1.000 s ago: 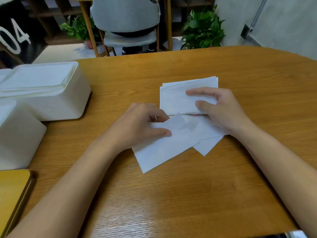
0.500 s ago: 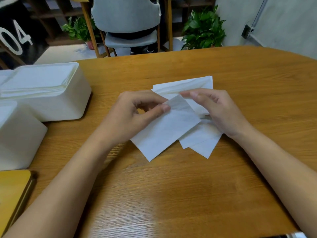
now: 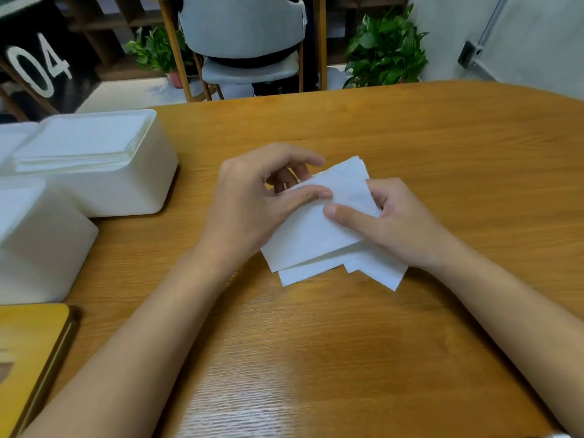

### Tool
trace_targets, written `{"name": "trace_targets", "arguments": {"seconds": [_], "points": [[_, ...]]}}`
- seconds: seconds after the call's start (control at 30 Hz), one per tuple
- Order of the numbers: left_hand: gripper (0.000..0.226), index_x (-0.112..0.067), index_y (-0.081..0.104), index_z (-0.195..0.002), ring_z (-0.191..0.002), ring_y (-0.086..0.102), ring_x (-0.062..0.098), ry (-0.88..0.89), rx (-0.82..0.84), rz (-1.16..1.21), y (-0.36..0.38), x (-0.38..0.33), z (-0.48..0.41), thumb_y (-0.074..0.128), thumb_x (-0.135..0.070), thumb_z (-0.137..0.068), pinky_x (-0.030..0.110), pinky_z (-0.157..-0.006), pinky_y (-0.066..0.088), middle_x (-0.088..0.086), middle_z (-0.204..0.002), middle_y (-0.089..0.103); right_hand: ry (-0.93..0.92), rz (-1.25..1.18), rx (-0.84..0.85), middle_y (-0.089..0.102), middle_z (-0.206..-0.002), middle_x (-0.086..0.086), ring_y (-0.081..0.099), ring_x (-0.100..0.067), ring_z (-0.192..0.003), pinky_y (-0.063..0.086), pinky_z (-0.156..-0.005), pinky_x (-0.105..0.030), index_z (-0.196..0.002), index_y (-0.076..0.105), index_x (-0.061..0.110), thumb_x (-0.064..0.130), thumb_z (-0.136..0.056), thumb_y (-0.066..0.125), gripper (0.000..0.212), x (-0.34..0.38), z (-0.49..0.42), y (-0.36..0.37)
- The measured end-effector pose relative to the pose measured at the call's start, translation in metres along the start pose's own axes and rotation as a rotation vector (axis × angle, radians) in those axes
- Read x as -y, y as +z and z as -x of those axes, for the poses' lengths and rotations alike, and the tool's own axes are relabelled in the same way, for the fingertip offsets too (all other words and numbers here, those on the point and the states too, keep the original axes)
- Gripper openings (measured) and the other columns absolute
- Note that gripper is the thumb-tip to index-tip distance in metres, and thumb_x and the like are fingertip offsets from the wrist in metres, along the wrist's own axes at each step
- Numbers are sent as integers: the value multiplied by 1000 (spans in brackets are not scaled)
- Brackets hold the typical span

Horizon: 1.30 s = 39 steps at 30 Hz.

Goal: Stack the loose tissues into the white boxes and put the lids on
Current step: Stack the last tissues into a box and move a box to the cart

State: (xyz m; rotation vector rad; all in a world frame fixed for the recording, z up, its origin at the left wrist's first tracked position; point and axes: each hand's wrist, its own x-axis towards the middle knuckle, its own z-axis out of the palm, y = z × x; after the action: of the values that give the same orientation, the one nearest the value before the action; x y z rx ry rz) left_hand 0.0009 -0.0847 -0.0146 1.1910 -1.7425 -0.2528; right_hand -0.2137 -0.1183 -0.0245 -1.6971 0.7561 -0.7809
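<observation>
Several loose white tissues [image 3: 319, 238] lie in a ragged pile at the middle of the wooden table [image 3: 442, 147]. My left hand [image 3: 252, 203] pinches the top sheets at their left edge, thumb on top. My right hand [image 3: 395, 226] grips the pile from the right, thumb pressed across the top sheet. A white box [image 3: 126, 188] filled with stacked tissues stands open at the left. A second white box [image 3: 41, 248] sits nearer me at the left edge, its inside hardly visible.
A yellow wooden lid [image 3: 31, 358] lies at the near left corner. Beyond the table's far edge stand a grey chair [image 3: 243, 36] and potted plants [image 3: 385, 49]. Bare tabletop stretches to the right and in front of me.
Both hands have pulled the scattered sheets closer together. The sheet in my left hand now lies on top of the pile, and my right thumb has moved onto it.
</observation>
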Motion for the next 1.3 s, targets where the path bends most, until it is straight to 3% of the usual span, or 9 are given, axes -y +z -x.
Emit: {"name": "trace_targets", "arguments": {"seconds": [0.17,0.3,0.4,0.53,0.7,0.93,1.1,1.23,1.3], "points": [[28,-11,70,-111,-87,56,8,37,-96,-216,2,6,3,82,-29,-93,11,-78,38,-1,-100,63,-70,163,-245,58,-148,3,58,-12,-132,48,-109,-36,-151,48,29,6,-100,67,59,-11,-11,-26],[32,-23,73,-111,-90,62,6,-158,290,-268,3,20,6,82,-45,-88,14,-77,45,-11,-100,67,-6,184,-353,35,-162,4,43,-18,-145,41,-119,-48,-156,24,46,-3,-93,58,87,-19,-16,-47],[42,-26,75,-118,-88,59,3,-231,423,-260,5,21,7,85,-47,-83,15,-78,46,-11,-102,65,-55,295,-342,44,-154,6,45,-20,-143,39,-118,-51,-147,37,44,-7,-89,56,80,-22,-17,-49],[30,-30,78,-112,-73,57,1,-344,479,-188,2,20,3,86,-40,-85,11,-65,40,-11,-83,70,-69,368,-340,61,-120,27,53,13,-105,39,-88,-10,-130,64,32,-10,-95,51,56,-21,-16,-50],[11,-29,78,-93,-75,61,2,-344,484,-139,-3,19,3,86,-33,-87,12,-66,44,-9,-85,72,-75,337,-355,52,-141,13,51,-18,-132,44,-113,-49,-146,44,38,-5,-97,55,66,-25,-17,-51],[6,-28,76,-89,-80,69,12,-272,410,-21,-16,18,-2,82,-28,-92,37,-74,56,-10,-84,75,-3,185,-246,36,-165,3,34,-23,-154,33,-122,-60,-157,26,52,9,-93,60,84,-28,-18,-43],[6,-19,79,-94,-85,72,24,-280,317,214,-21,14,-6,82,-22,-90,38,-78,56,-2,-89,77,7,118,-170,42,-162,-3,44,-25,-148,41,-117,-60,-156,24,56,12,-95,62,84,-24,-17,-35],[8,-22,80,-96,-88,71,24,-261,203,184,-12,14,-4,84,-24,-90,50,-82,58,-3,-90,77,15,-17,-109,53,-150,0,65,-12,-115,58,-88,-28,-156,29,53,3,-106,50,74,-23,-15,-25],[8,-24,80,-96,-86,71,20,-278,172,148,-8,14,-2,85,-25,-89,54,-82,56,-6,-89,77,51,-81,-115,57,-139,5,65,-10,-107,55,-85,-29,-150,36,60,20,-109,49,59,-21,-15,-19]]}}
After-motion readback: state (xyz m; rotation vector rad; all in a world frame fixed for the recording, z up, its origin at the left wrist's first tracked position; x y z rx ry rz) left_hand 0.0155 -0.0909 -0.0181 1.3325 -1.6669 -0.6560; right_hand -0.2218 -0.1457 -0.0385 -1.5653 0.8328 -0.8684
